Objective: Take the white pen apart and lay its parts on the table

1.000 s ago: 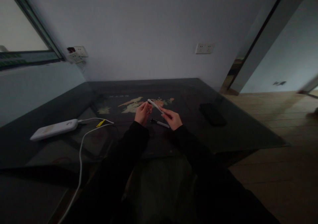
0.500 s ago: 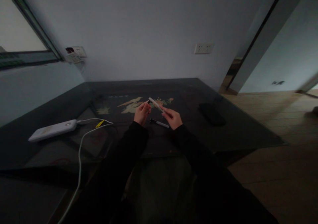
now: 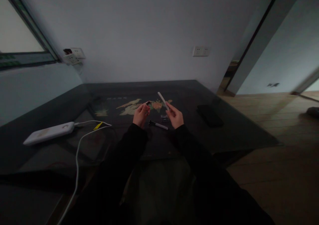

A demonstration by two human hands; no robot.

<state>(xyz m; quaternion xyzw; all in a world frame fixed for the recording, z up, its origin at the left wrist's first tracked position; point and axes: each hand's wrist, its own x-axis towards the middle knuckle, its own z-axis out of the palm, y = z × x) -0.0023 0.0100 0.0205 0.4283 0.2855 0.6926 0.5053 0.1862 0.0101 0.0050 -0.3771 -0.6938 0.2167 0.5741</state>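
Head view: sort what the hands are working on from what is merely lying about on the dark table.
In hand:
- slim white pen barrel, held by the right hand
- small dark cap, pinched in the left hand
- second white pen with black tip, lying between the hands

Lying about:
- white power bank
- white cable
- flat black phone
- dark glass table

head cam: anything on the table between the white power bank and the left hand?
Yes. In the head view, a white cable with a yellow tag runs from the power bank toward the left hand; otherwise bare dark tabletop.
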